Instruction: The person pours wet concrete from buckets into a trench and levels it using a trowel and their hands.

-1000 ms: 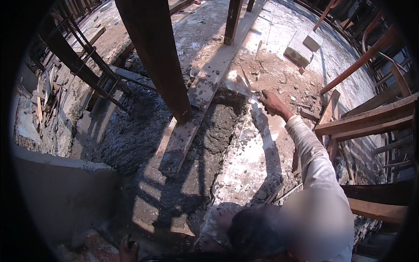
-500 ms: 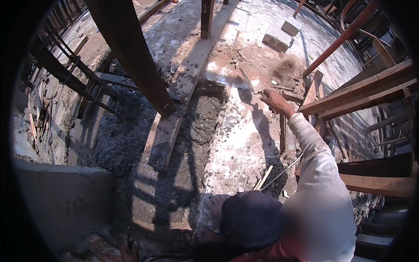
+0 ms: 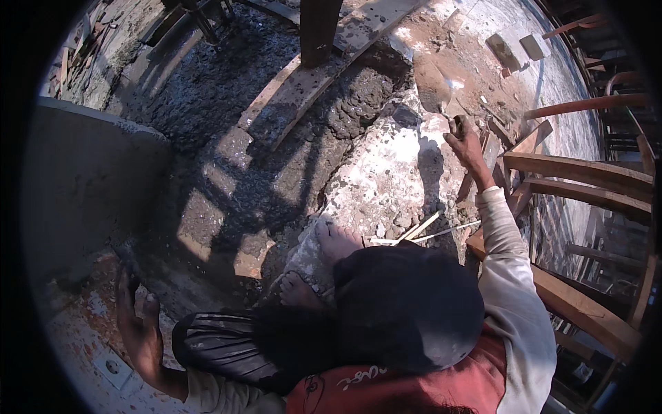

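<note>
My right hand [image 3: 465, 141] is closed round the handle of a trowel [image 3: 434, 88]. Its blade points away from me, over sandy debris at the far edge of the pale slab [image 3: 372, 165]. At the lower left, my left hand [image 3: 143, 334] has its fingers stretched out and thumb apart, beside the base of a smooth grey wall [image 3: 96, 172]; whether the fingertips touch it I cannot tell. Nothing shows in that hand. Wet grey concrete [image 3: 221, 124] lies left of the slab, with a wooden plank [image 3: 289, 103] across it.
A dark post [image 3: 318, 34] stands on the plank. Timber beams [image 3: 579, 176] and a reddish pole [image 3: 586, 105] crowd the right side. Concrete blocks [image 3: 507, 47] sit at the far right. Thin sticks [image 3: 420, 228] lie near my bare foot [image 3: 338, 240]. A white socket plate [image 3: 112, 369] is at lower left.
The view has shifted, bringing more of my legs and left arm into sight. My left hand now shows with fingers extended. The trowel stays in my right hand; the dust puff beyond it is gone.
</note>
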### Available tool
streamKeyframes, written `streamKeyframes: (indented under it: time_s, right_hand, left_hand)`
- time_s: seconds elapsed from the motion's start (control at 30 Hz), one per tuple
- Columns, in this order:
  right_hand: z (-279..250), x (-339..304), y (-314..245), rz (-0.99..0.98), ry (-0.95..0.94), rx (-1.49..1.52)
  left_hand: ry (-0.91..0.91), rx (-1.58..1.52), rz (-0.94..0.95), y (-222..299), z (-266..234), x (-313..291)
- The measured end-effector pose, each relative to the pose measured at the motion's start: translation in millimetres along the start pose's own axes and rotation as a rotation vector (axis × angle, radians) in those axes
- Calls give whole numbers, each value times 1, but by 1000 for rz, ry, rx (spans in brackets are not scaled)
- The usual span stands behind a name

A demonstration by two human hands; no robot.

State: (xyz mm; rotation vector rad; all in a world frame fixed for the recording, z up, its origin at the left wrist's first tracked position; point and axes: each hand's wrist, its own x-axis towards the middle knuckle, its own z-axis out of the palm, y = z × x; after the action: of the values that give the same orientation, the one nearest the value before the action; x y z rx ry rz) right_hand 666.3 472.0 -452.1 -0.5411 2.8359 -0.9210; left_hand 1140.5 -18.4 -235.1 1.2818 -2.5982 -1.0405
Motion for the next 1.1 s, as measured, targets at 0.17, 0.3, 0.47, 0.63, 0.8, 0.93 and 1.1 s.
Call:
streamKeyframes:
  time_s: [0.17,0.3,0.47,0.63,0.8,0.93,1.1]
  right_hand:
    - [52,-41,-39,-243,-419,-451]
    - [69,-44,-66,-359,-512,-587]
    - [83,-42,-98,-472,-748,-821]
    - [96,-62,-95,-702,-721,-950]
    - [41,-52,-39,-829,-751,-954]
    - [-21,-28,-20,-627,-588,-989]
    - [4,-18,-47,-508,-265,-805]
  left_hand:
    - [-113,130,-14,-8,13,-22]
    - [-66,247,40,-15,12,-20]
    - [-24,189,143,-16,12,-18]
    - [-13,114,76,-12,7,-23]
    - [-18,108,9,-27,5,-13]
    - [6,102,51,-44,7,-16]
    - [-21,105,26,-37,9,-17]
